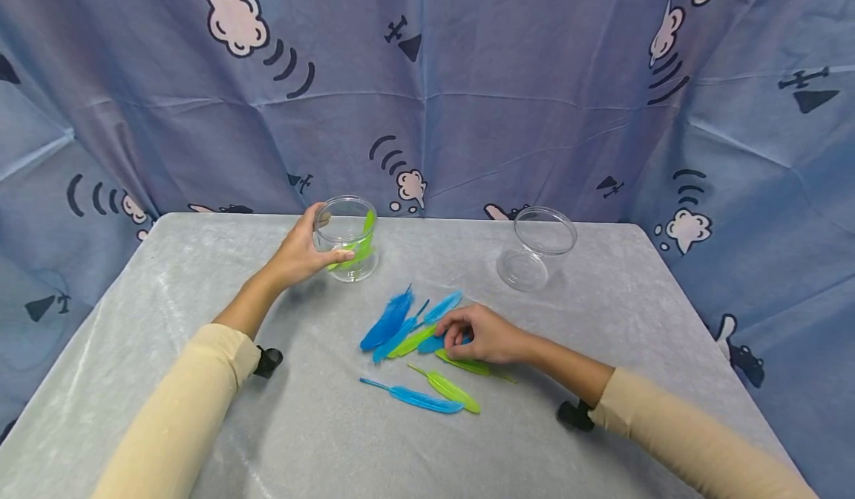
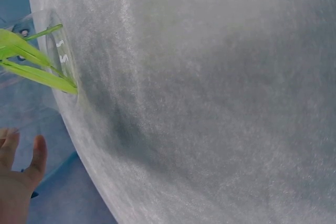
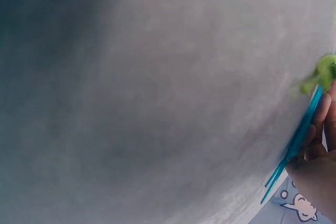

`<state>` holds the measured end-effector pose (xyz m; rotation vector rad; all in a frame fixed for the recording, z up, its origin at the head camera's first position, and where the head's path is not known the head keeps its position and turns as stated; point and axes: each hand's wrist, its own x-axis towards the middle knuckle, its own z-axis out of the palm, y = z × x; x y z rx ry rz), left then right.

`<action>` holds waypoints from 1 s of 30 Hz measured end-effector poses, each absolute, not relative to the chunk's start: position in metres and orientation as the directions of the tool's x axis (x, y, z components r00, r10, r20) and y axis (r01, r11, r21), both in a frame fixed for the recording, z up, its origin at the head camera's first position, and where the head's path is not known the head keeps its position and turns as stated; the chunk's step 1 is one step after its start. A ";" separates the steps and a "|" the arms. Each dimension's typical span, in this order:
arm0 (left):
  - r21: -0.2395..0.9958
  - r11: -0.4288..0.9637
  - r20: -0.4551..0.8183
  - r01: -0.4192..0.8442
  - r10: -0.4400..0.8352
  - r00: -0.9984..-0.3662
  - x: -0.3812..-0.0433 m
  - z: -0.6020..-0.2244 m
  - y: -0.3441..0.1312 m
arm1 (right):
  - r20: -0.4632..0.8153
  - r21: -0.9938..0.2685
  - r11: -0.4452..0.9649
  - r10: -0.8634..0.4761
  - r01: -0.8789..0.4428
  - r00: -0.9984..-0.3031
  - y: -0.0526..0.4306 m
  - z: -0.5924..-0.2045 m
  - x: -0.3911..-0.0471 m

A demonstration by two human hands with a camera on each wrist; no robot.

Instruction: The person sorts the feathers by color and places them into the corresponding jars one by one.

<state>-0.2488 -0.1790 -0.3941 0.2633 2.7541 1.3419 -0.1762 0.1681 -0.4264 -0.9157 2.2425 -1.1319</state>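
My left hand (image 1: 309,250) grips a clear plastic cup (image 1: 346,265) at the back left, thumb across its front and fingers round the far side. Inside that cup are green feathers (image 2: 39,76), leaning against the wall. My right hand (image 1: 486,336) is low over a loose pile of feathers mid-table, fingers curled toward the thumb. Blue feathers (image 1: 390,321) and a green feather (image 1: 413,341) lie by its fingertips; another green feather (image 1: 467,366) runs beneath the hand. In the right wrist view, blue feathers (image 3: 296,142) lie along the fingers; whether the fingertips pinch one is hidden.
A second clear plastic cup (image 1: 524,270) stands at the back right, with nothing visible in it. Nearer the front lie a blue feather (image 1: 424,399) and a green feather (image 1: 454,391), touching. A grey cloth covers the table (image 1: 320,439); a blue printed curtain (image 1: 467,142) hangs behind.
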 end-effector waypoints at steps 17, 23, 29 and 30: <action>0.784 0.609 0.011 0.120 0.181 -0.983 -0.248 -0.393 -0.179 | -0.132 -0.899 0.371 -0.737 -0.234 -0.663 0.174 -0.413 -0.187; 0.781 0.615 -0.003 0.106 0.174 -0.985 -0.248 -0.392 -0.179 | -0.121 -0.904 0.363 -0.722 -0.225 -0.681 0.173 -0.399 -0.192; 0.784 0.612 -0.004 0.105 0.175 -0.985 -0.248 -0.392 -0.178 | -0.093 -0.896 0.369 -0.699 -0.246 -0.709 0.174 -0.387 -0.199; 0.785 0.611 -0.002 0.106 0.174 -0.985 -0.248 -0.392 -0.178 | -0.089 -0.894 0.373 -0.691 -0.248 -0.717 0.174 -0.385 -0.200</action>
